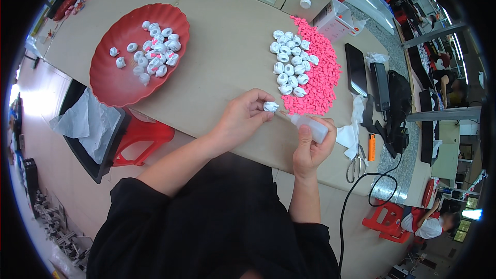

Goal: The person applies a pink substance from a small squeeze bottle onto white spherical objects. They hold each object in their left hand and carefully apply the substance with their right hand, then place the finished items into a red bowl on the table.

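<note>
Between the fingertips of my left hand is a small white molded piece. My right hand grips a translucent squeeze bottle, its narrow nozzle tilted toward that piece. Whether the tip touches it I cannot tell. Just beyond my hands lies a cluster of similar white pieces with round hollows. A spread of small bright pink pieces borders the cluster on the right. To the left, a red scalloped bowl holds more white pieces, some showing pink parts.
Right of the pink pieces lie a smartphone, a black case, scissors, an orange lighter and a black cable. A white box stands behind them. Below the table's left edge are a red stool and a black tray.
</note>
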`<state>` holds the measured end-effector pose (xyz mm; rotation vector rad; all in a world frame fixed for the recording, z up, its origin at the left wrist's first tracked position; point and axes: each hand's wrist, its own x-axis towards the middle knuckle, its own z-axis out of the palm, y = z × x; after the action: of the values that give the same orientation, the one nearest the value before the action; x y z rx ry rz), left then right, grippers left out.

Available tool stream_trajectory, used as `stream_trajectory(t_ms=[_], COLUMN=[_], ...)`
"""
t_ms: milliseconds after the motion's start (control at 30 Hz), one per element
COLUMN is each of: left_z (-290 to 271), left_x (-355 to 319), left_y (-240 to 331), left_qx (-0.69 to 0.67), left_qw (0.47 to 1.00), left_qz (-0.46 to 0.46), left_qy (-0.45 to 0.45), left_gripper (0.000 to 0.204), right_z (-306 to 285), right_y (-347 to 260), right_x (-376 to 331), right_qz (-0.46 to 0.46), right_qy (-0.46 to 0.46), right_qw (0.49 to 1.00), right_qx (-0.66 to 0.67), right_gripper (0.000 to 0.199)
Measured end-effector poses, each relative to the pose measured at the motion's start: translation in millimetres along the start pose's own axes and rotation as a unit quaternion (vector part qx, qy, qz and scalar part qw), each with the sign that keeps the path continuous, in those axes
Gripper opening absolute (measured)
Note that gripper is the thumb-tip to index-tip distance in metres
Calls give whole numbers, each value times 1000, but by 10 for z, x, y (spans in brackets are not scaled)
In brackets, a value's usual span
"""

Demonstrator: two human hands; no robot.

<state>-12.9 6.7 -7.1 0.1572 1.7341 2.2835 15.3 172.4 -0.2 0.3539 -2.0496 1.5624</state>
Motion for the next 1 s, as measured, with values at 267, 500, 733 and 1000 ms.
stream_trajectory(t_ms=[267,500,733,1000], left_z=[5,9,-30,-11], left_x=[-4,-7,16,-3], left_y=[1,27,-38,-8], left_qx=[2,8,-11,-3], left_qw=[1000,1000,999,1000], left_qz=[8,10,44,30], left_qy=[-2,-9,-23,-8], left_gripper=[20,20,23,21], right_z=[20,-6,-59,-85], right_y=[-33,-1,-117,-71], right_x=[10,-5,132,145], right_qz=[-2,13,207,251], right_qy=[-6,3,113,97], right_qw=[1000,1000,911,878], right_qx=[13,26,339,395], right_gripper=[22,22,30,26])
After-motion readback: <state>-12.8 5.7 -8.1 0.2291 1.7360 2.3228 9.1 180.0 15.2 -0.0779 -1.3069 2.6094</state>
